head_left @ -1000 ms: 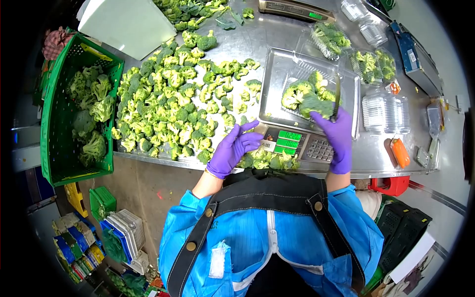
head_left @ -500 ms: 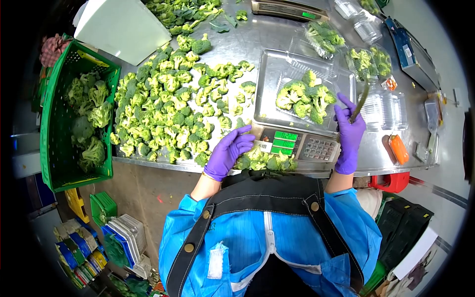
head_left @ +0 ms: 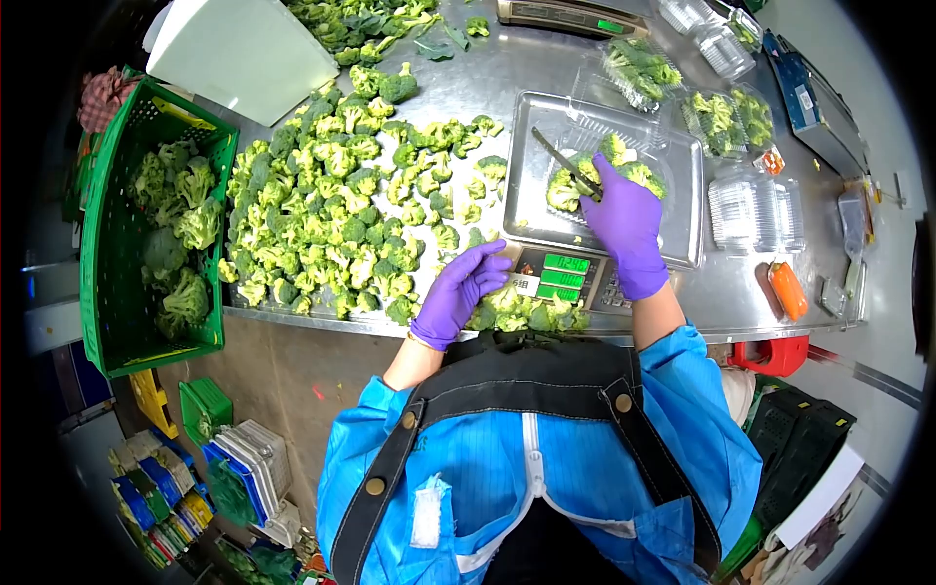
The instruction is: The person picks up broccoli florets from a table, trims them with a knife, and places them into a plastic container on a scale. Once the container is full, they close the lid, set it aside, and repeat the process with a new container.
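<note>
My right hand [head_left: 624,219], in a purple glove, reaches over the steel pan [head_left: 531,219] of a digital scale. It is closed on a thin, dark-bladed knife [head_left: 558,153] that points up and left. Under the hand and blade, broccoli florets [head_left: 563,192] sit in a clear plastic tray, partly covered by the hand. My left hand [head_left: 460,292], also gloved in purple, hovers at the scale's left front corner with fingers apart and nothing in them. The lit green display [head_left: 565,278] lies between my hands. More florets [head_left: 517,312] lie along the table edge in front of the scale.
Loose florets [head_left: 331,214] are heaped on the steel table to the left. A green crate [head_left: 97,263] holds broccoli heads. On the right are empty clear boxes [head_left: 756,214], filled boxes [head_left: 721,127] and an orange object [head_left: 788,291]. Another scale [head_left: 565,18] stands at the back.
My right hand has moved left from the scale's right side to over the florets, and the knife has swung to point up-left. My left hand has barely moved.
</note>
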The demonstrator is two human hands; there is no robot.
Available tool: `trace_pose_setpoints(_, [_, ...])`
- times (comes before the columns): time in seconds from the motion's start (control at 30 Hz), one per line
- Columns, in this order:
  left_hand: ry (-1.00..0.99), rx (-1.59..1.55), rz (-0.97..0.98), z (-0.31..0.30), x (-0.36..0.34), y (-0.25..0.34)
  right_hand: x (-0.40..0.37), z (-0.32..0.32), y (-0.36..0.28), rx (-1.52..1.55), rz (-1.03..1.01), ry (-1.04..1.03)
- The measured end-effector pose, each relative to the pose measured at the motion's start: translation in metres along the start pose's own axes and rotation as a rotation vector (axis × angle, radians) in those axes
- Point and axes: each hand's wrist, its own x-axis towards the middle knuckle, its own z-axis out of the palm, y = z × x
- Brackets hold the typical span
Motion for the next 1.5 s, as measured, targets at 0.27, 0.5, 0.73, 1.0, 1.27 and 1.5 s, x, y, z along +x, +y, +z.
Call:
trace_pose_setpoints(0.27, [-0.187, -0.109, -0.027, 0.013, 0.012, -0.004, -0.039, -0.023, -0.025, 0.513, -0.29, -0.141])
trace_pose_setpoints(0.5, [-0.01, -0.052, 0.109, 0.031, 0.005, 0.012, -0.065, 0.0, -0.037, 0.674, -0.432, -0.327])
trace_pose_setpoints(0.73, [0.079, 0.173, 0.24, 0.041, -0.002, 0.006, -0.074, 0.023, -0.052, 0.614, -0.239, 0.021])
trace_pose_setpoints(1.0, [0.158, 0.324, 0.237, 0.032, -0.005, 0.007, -0.073, 0.034, -0.043, 0.916, -0.074, -0.213])
trace_pose_setpoints(1.27, [0.212, 0.416, 0.336, 0.038, -0.002, 0.001, -0.072, 0.032, -0.052, 0.819, -0.14, -0.172])
trace_pose_setpoints(1.5, [0.14, 0.241, 0.214, 0.026, 0.001, 0.002, -0.069, 0.03, -0.043, 0.937, -0.107, -0.376])
